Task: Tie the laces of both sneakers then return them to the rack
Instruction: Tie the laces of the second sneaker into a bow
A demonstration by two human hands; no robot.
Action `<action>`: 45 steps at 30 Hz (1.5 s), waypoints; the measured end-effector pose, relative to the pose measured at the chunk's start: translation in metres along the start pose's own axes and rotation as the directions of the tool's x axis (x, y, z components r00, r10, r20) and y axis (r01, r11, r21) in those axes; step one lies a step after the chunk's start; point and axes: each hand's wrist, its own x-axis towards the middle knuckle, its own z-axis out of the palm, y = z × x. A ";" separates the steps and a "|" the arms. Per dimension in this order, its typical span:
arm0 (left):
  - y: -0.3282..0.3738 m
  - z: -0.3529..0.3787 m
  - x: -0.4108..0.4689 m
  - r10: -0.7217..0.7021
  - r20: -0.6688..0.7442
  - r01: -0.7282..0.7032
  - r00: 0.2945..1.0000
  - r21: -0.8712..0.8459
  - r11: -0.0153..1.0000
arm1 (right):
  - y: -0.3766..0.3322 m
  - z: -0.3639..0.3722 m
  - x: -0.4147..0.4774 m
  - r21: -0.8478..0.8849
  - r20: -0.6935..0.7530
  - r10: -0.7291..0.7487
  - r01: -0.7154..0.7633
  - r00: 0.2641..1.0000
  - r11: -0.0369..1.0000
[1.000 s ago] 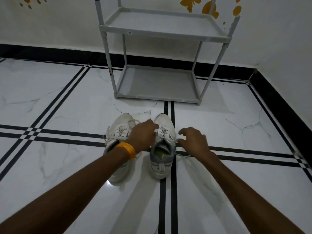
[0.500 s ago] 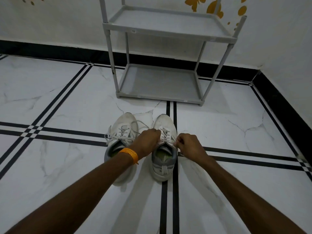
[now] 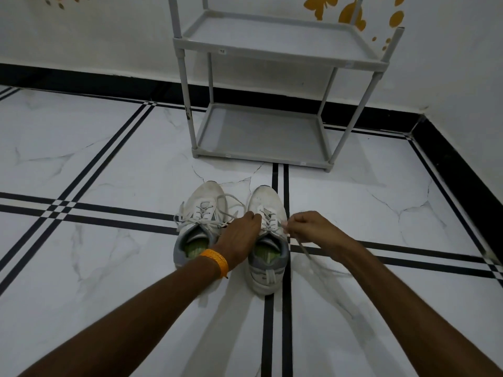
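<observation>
Two white sneakers stand side by side on the floor, toes pointing at the rack. The left sneaker has loose laces spread over its tongue. My left hand rests between the shoes at the right sneaker's lace eyelets, fingers closed on a lace there. My right hand is just right of that shoe, pinching a lace end that trails down across the floor. The grey two-shelf rack stands behind the shoes against the wall, both shelves bare.
White marble floor with black stripe lines. A black skirting and white walls close the room at the back and right, forming a corner beside the rack. An orange band is on my left wrist.
My right hand reached in from the right, closed on the right sneaker's lace and has drawn it outward. My left hand stayed at the eyelets. The view tilted slightly.
</observation>
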 end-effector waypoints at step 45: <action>0.004 0.006 0.017 -0.342 -0.207 0.059 0.917 -0.777 0.627 | 0.007 0.029 0.025 0.381 -0.127 -0.125 0.164 0.984 0.910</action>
